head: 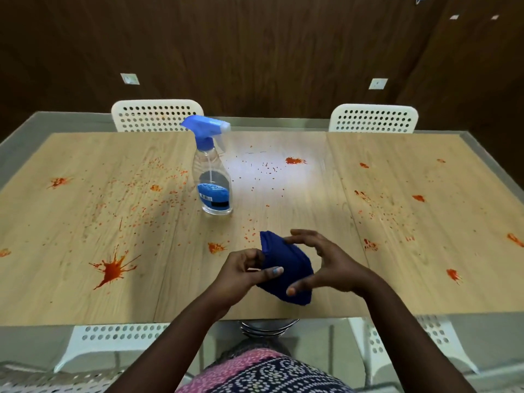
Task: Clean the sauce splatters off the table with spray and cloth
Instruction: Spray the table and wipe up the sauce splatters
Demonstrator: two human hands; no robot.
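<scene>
You hold the cloth point(283, 268) in both hands, low in the middle of the frame, just above the near edge of the bench point(397, 279). Your left hand point(241, 269) pinches its left edge, fingers curled. Your right hand point(331, 268) cups the right side, fingers spread wide, with the thumb under the cloth.

Here is what could go wrong. The cloth is bunched up, so if you wipe with it like that, it may smear the red sauce and not lift it. If you wipe before you spray, the sauce may just spread. The bottle point(212, 171) stands above your hands, near the middle of the frame, and a fast reach could knock it over.

The cloth is dark blue, soft and folded. The bottle is clear with a blue top and only a little liquid in it. Sauce spots point(113, 269) lie all over the bench, with the biggest at lower left.
</scene>
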